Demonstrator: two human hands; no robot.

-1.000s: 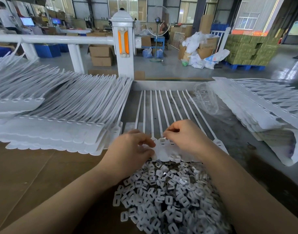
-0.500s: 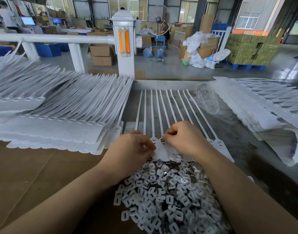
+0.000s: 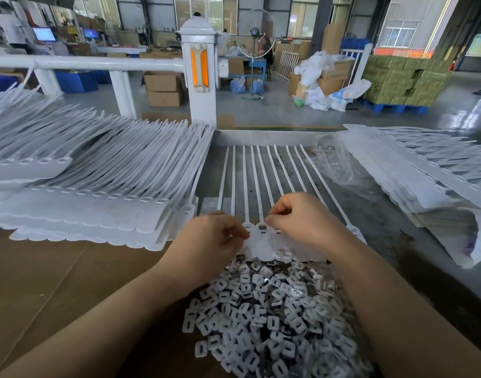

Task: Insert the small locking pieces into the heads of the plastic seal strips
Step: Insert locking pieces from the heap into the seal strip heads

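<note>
We see a row of white plastic seal strips (image 3: 261, 186) lying flat on the surface (image 3: 56, 282), at the centre of the view. Their thin, smooth tails run toward 12 o'clock, and their flat, rounded heads (image 3: 263, 246) sit side by side like scales, pointing toward 6 o'clock.

Our left hand (image 3: 214, 241) rests on the heads at the left end of the row; its fingers are curled, with thumb and forefinger pressed together at a head, but we cannot tell if a piece is between them. Our right hand (image 3: 302, 216) is also curled, and its fingertips pinch at the neck of one strip, where a small dark square slot (image 3: 262, 227) shows. Whether a piece is held there we cannot tell.

At 6 o'clock, just below the heads, lies a loose heap of small locking pieces (image 3: 274, 323): white, squarish plastic frames with a hole, some with a shiny grey metal inside.

At 9 o'clock a thick pile of strips (image 3: 97, 192) lies in overlapping layers, matte and pale. At 3 o'clock there is another stack (image 3: 425, 175), and beside it a crumpled clear plastic bag (image 3: 332, 162). The surface is brown and board-like on the left, grey and worn on the right. A white railing post (image 3: 198, 77) with an orange reflector stands at 12 o'clock.
</note>
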